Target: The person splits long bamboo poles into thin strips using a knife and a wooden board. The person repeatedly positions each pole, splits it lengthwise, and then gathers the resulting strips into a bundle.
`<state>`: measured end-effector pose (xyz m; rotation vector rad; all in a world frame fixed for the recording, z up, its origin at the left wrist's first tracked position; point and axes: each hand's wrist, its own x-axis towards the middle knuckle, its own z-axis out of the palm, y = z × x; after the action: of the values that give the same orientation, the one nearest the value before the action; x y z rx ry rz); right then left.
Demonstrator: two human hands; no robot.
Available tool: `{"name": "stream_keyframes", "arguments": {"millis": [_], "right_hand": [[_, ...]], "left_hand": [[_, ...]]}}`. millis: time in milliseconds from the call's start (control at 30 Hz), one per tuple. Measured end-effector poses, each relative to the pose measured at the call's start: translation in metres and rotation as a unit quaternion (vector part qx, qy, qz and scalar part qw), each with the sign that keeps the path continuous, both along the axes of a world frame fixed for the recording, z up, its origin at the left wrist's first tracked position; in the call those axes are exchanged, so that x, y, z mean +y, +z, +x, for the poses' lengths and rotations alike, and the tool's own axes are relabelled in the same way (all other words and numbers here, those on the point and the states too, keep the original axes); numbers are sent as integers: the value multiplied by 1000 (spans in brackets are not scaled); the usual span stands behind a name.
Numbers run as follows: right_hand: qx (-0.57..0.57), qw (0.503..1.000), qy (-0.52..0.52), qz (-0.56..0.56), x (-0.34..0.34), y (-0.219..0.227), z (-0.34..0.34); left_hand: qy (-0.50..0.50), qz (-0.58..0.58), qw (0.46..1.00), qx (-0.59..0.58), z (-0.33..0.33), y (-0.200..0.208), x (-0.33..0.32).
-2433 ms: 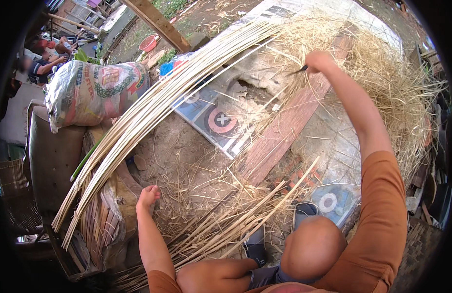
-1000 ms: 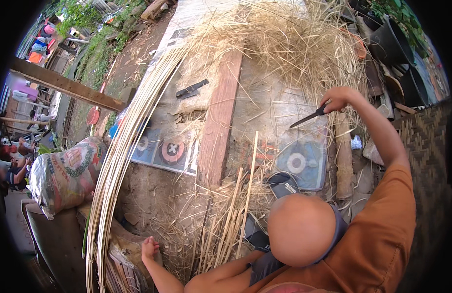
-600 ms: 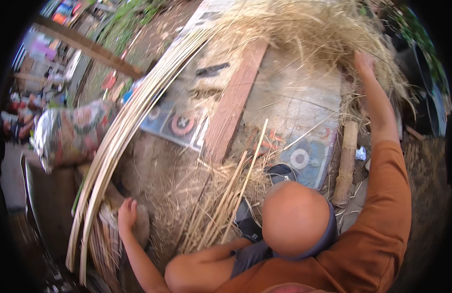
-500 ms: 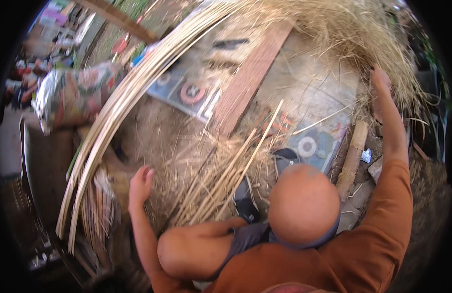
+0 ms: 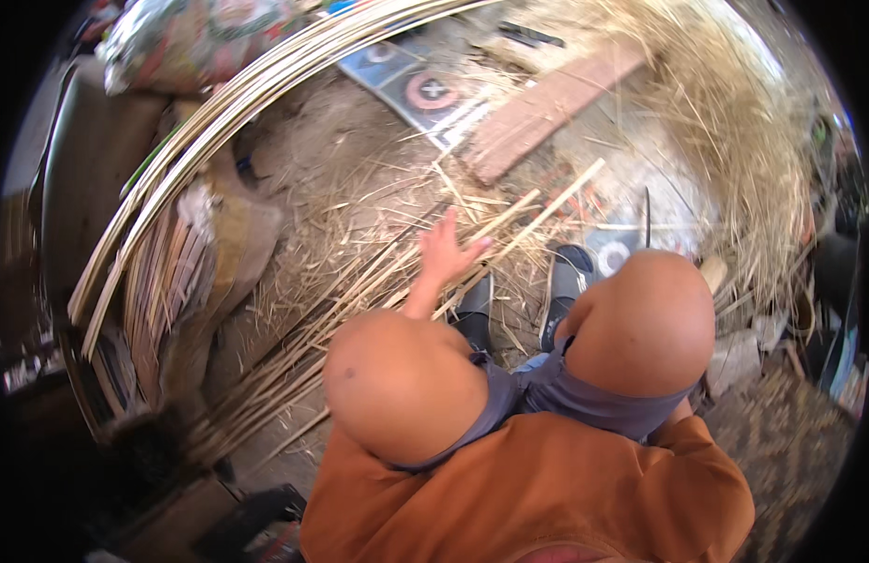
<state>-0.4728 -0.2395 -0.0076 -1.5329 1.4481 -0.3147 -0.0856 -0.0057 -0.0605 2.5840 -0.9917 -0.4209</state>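
My left hand (image 5: pixel 442 251) is open, its fingers spread just over several pale split bamboo strips (image 5: pixel 538 225) that lie slantwise on the ground before my feet. Whether the fingertips touch them I cannot tell. My right hand is hidden behind my right knee; only a bit of that forearm (image 5: pixel 679 413) shows. A thin dark blade (image 5: pixel 647 216) sticks up beyond this knee, its lower end out of sight. At the left, a long bundle of bamboo strips (image 5: pixel 266 77) arcs from near the dark seat toward the top edge.
A reddish plank (image 5: pixel 552 108) lies ahead on a printed sheet (image 5: pixel 397 75). Fine straw-coloured shavings (image 5: pixel 749 131) heap up at the right. A shiny sack (image 5: pixel 195 42) stands at the upper left, above a brown chair-like object (image 5: pixel 97 159). Woven matting (image 5: pixel 791 450) covers the lower right.
My left hand has moved right and forward over the strips. My right arm has drawn back from the shavings, and the hand has gone behind my knee. The view has shifted.
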Motion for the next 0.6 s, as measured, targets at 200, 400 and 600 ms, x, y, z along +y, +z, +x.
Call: {"name": "stream_keyframes", "arguments": {"millis": [200, 400, 600], "right_hand": [[11, 990, 73, -123, -77, -22, 10], [-20, 886, 322, -331, -198, -66, 76], [98, 824, 529, -179, -171, 118, 237]], "left_hand": [[160, -327, 930, 54, 4, -6, -4], [426, -637, 635, 97, 84, 102, 63], [706, -375, 597, -67, 180, -2, 372]]}}
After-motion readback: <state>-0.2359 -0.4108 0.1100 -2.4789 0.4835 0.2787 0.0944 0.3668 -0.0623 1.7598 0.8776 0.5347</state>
